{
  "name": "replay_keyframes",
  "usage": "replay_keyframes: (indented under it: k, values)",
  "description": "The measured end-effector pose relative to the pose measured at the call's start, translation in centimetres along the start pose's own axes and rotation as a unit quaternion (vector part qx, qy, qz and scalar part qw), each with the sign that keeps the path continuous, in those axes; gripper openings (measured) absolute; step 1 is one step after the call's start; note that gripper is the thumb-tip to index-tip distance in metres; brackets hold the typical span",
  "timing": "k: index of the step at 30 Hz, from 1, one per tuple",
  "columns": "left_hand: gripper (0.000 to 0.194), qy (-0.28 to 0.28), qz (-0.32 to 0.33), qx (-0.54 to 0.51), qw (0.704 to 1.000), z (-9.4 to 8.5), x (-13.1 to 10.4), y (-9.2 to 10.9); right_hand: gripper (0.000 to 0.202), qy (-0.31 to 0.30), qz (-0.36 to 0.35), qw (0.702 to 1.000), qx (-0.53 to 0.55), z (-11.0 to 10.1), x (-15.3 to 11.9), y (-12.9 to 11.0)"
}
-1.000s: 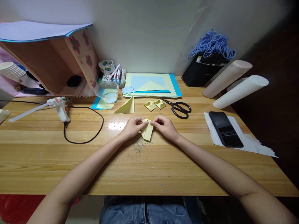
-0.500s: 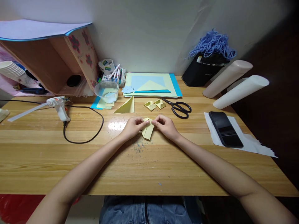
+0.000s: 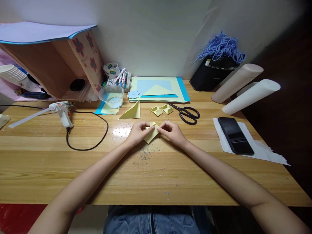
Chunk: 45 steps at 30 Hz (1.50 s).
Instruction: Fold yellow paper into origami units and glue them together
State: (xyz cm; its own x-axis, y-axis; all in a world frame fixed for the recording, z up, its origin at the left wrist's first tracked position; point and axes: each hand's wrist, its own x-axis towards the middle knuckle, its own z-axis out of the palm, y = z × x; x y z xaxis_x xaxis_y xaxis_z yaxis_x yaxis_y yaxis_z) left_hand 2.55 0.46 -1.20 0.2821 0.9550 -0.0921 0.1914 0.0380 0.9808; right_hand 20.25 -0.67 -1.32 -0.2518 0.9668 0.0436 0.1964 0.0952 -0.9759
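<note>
Between my two hands is a small piece of folded yellow paper, its lower corner pointing down and left. My left hand pinches its left side, thumb on top. My right hand grips the right edge between thumb and fingers. The paper's underside is hidden, and so are some of the fingertips. Just beyond my hands lie two small folded yellow paper pieces. A creased yellow paper triangle stands to their left, and black-handled scissors rest to their right.
A glue gun with its looping cord is on the left. Behind are a clear plastic bowl, markers and stacked coloured paper. A phone lies on white paper at right, near two white rolls.
The folded yellow paper has turned between my fingers, its lower end swinging left. Both hands stay nearly in place, still gripping it.
</note>
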Motion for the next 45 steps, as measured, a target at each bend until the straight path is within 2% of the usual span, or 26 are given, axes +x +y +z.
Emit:
replay_keyframes:
  k: [5, 13, 19, 27, 40, 45]
  values:
    - [0.031, -0.065, 0.031, 0.079, 0.994, -0.2, -0.3, 0.3, 0.022, -0.039, -0.021, 0.999, -0.030, 0.0, 0.1, -0.2]
    - [0.031, -0.053, 0.040, 0.124, 0.990, 0.0, -0.5, 0.5, 0.021, -0.029, -0.039, 0.999, -0.024, 0.1, -0.1, -0.1]
    - [0.031, -0.078, 0.048, 0.126, 0.988, 0.1, -0.6, 0.6, 0.018, -0.035, -0.052, 0.998, -0.026, 0.1, 0.0, -0.4]
    - [0.030, -0.121, 0.040, 0.061, 0.990, 0.1, -0.9, 1.0, 0.016, -0.053, -0.055, 0.997, -0.014, 0.1, -0.2, -0.2]
    - [0.023, -0.117, 0.063, 0.083, 0.988, -0.2, -0.8, 0.9, 0.018, -0.084, -0.034, 0.996, -0.007, 0.2, -0.4, -0.5]
    - [0.019, -0.121, 0.051, 0.073, 0.989, -0.1, -0.9, 0.9, 0.019, -0.088, -0.036, 0.995, -0.018, 0.2, -0.4, -0.3]
